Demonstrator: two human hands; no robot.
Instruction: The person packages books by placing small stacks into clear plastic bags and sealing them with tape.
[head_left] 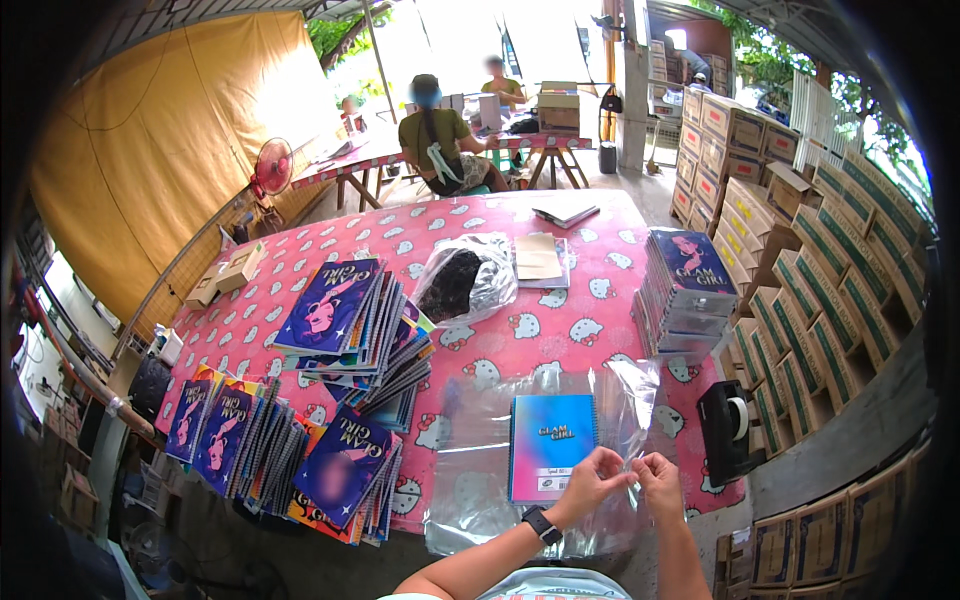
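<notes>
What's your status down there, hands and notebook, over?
Left hand and right hand: close together, pinching clear plastic. Blue-and-pink spiral notebook: lying flat, cover up. In view, left hand hides its lower right corner.

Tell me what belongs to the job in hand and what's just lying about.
Likely the job:
blue-and-pink spiral notebook
clear plastic sheeting between fingers
purple-covered spiral notebooks
black tape dispenser

Probably lying about:
clear plastic bag, black contents
red round fan
</notes>
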